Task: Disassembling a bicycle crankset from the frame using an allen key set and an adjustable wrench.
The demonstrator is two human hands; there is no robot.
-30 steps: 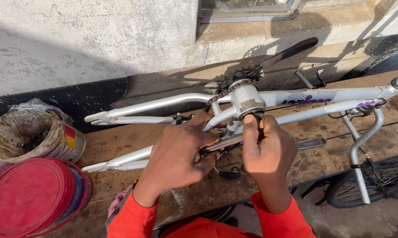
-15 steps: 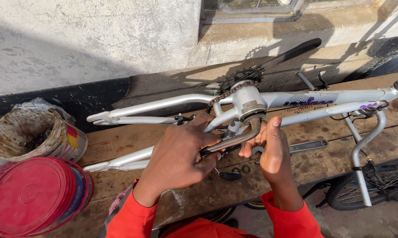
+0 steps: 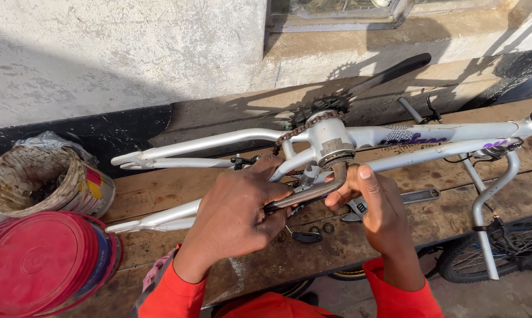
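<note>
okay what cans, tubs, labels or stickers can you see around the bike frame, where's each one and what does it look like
Dirty can: far left on the bench, round, open, grimy, with a red, yellow and blue label.
Red lid: bottom left, round, on a tub.
Frame decals: purple and grey marks on the silver tube, right of the bottom bracket.

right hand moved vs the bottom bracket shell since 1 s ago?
Yes. The right hand has dropped away from the bottom bracket shell and opened, fingers now on the crank arm below it.

Left hand [image 3: 236, 215] clenched, right hand [image 3: 375, 206] open-fingered
</note>
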